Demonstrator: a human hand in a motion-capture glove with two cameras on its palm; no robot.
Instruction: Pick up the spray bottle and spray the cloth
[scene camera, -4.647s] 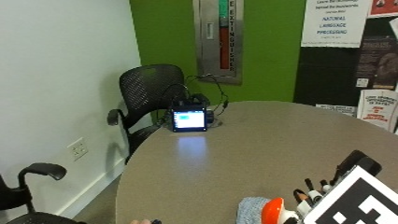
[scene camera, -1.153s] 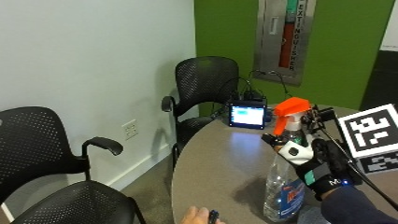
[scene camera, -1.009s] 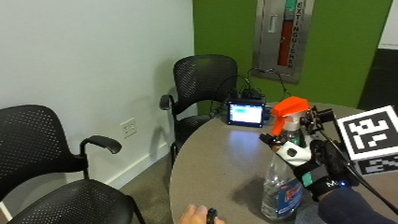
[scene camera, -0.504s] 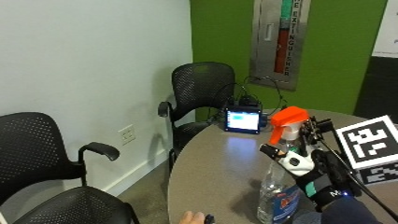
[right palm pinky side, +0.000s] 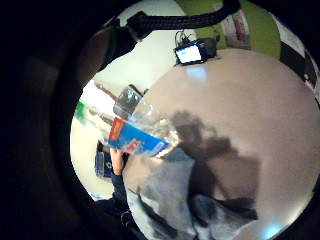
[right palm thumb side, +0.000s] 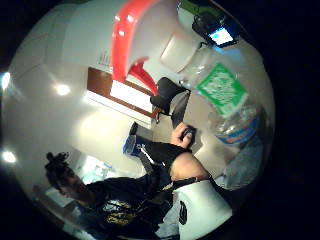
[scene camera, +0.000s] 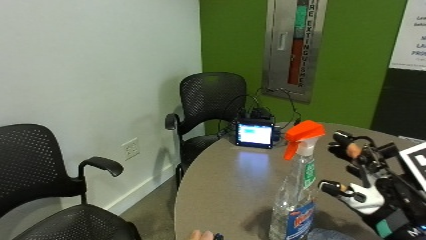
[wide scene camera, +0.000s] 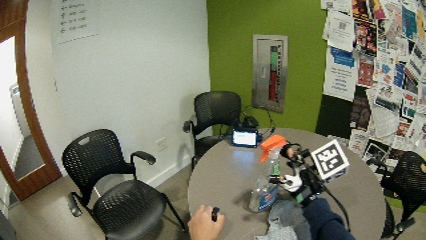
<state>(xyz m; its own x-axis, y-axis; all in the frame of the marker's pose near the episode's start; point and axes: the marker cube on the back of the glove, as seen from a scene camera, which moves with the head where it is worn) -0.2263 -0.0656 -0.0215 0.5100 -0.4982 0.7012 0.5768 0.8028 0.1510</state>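
The spray bottle (scene camera: 296, 192) is clear, with an orange trigger head and a blue and green label. It stands upright on the round table (scene camera: 233, 190). My gloved right hand (scene camera: 363, 187) is just beside its neck, with the fingers spread and a gap between them and the bottle. In the thumb side palm view the bottle's head (right palm thumb side: 131, 40) is close to the palm. The little finger side view shows the bottle's lower part (right palm pinky side: 140, 130) beside a crumpled grey cloth (right palm pinky side: 175, 200) on the table. The cloth (wide scene camera: 287, 224) lies at the near table edge.
A small lit screen with cables (scene camera: 254, 134) sits at the table's far edge. The bare left hand (wide scene camera: 203, 226) rests at the near edge with a small dark thing in it. Black mesh chairs (scene camera: 206, 107) stand along the white wall.
My hand was around the bottle's neck; its fingers have since come off and spread. The outside camera has shifted a little.
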